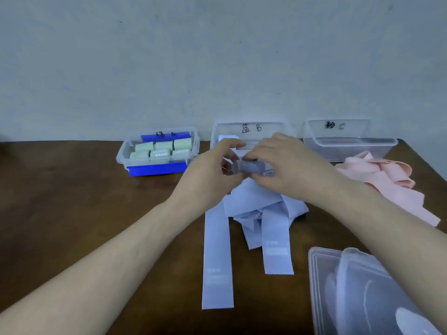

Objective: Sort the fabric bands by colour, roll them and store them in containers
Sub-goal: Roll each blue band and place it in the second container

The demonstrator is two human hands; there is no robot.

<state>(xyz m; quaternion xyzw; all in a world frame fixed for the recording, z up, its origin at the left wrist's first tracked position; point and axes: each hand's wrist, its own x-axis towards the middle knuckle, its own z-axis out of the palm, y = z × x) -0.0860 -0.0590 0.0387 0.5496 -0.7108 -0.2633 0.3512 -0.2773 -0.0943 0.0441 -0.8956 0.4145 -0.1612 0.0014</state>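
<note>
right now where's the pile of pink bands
In the head view the pink bands lie loose on the table's far right, just in front of container C and right of the right hand.

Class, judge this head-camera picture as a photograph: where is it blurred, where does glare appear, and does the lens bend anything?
Head view: the rolled pale blue fabric band between the left hand and right hand is smeared by motion blur; glare patches sit on the clear plastic lids at lower right; the brown wooden table's far edge bows slightly, a wide-angle effect; lighting is soft and even, with only faint shadows.
</note>
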